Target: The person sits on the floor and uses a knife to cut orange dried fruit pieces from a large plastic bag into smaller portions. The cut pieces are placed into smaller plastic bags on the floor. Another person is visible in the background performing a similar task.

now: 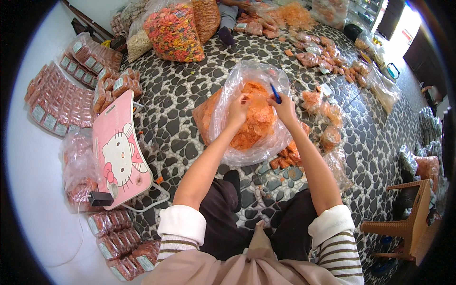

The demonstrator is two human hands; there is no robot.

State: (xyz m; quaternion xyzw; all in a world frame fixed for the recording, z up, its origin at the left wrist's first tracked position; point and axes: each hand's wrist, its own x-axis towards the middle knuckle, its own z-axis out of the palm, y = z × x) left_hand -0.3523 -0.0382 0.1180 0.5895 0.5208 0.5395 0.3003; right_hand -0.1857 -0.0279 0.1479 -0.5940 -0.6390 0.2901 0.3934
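A large clear plastic bag [223, 142] stands with its mouth spread, full of thin orange chips [249, 130]. My left hand [239, 108] is over the chips at the bag's left side, its fingers curled together; what they pinch, if anything, is too small to make out. My right hand [284, 109] is over the right side of the mouth, closed round a slim blue pen-like tool [275, 93] that points up and away. Small orange packets [289, 154] lie on the floor beside the bag, below my right wrist.
To the left stands a pink folding table [114, 156], with packed bundles [61, 102] along the wall. Big bags of colourful snacks [173, 33] stand at the back. Loose packets [320, 54] litter the floor at the far right. A brown plastic chair [403, 223] is at the right.
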